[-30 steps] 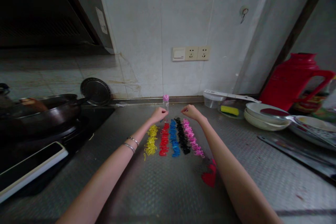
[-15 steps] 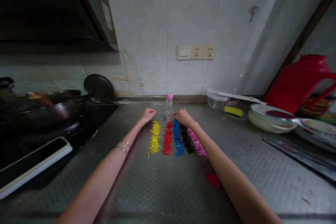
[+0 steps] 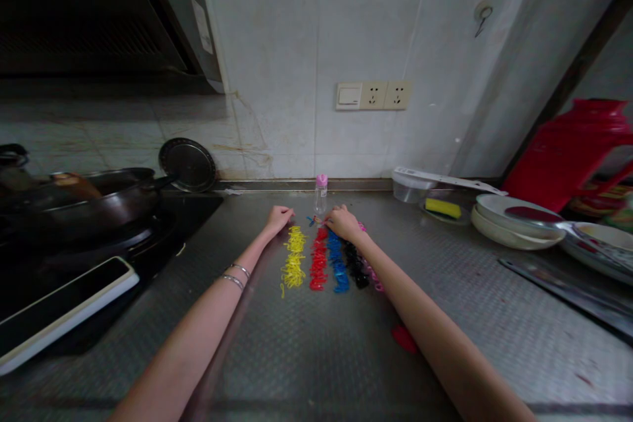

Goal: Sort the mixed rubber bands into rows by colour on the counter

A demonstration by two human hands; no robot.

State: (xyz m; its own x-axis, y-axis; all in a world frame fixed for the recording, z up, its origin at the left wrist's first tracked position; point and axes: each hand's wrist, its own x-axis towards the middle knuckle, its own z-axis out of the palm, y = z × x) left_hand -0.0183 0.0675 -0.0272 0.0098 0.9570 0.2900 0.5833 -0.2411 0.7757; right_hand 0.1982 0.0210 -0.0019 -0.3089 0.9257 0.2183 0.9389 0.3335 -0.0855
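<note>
Rows of small bands lie on the metal counter: yellow (image 3: 294, 257), red (image 3: 319, 260), blue (image 3: 339, 264), black (image 3: 355, 264) and pink, the pink row partly hidden by my right forearm. A few mixed bands (image 3: 316, 220) rest behind the red row, in front of a clear bottle with a pink cap (image 3: 321, 194). My left hand (image 3: 280, 217) is closed just behind the yellow row; anything in its fingertips is too small to make out. Fingers bent together, my right hand (image 3: 343, 220) is beside the mixed bands over the blue row's far end, its contents unclear.
On the left are a pan (image 3: 109, 198) on the stove and a white-edged device (image 3: 69, 310). To the right stand a clear tub (image 3: 408, 191), a yellow sponge (image 3: 443, 208), stacked bowls (image 3: 514, 231), a knife (image 3: 564, 290) and a red flask (image 3: 568, 151). A red object (image 3: 404, 338) lies near my right forearm.
My right hand has shifted slightly left relative to the rows, closer to the mixed bands, uncovering the pink row's far end. My left hand has barely moved.
</note>
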